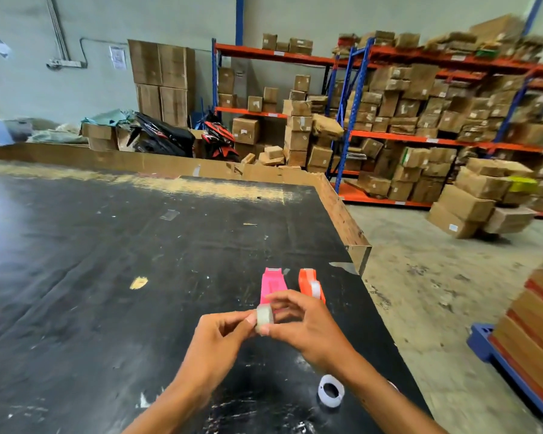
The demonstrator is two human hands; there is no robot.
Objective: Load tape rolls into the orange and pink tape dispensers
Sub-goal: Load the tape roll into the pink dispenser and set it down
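The pink dispenser (272, 285) lies flat on the black table (107, 261), and I use it as the landmark here. Just to the right of it stands the orange dispenser (311, 285), and a pale ring shows in the side of this one, so I judge that it already carries a tape roll. This part of the task looks done.

The pink dispenser seems not yet loaded: no roll is visible in it, though its near end is hidden behind the fingers. Directly in front of it, a little above the table, both hands meet on one small clear tape roll (264, 317). The left hand (220, 339) pinches the roll from its left side with thumb and fingertips, and the right hand (308, 327) closes on it from the right, with some fingers curled over the top. Perhaps the person searches the loose end of the tape, but the picture is too small to tell this.

A second ring, a white roll or core (330, 392), lies on the table well nearer to the person than the pink dispenser and to the right, beside the right forearm. Whether it is full or empty I cannot tell.

So about half remains: the held roll must go in the pink dispenser.
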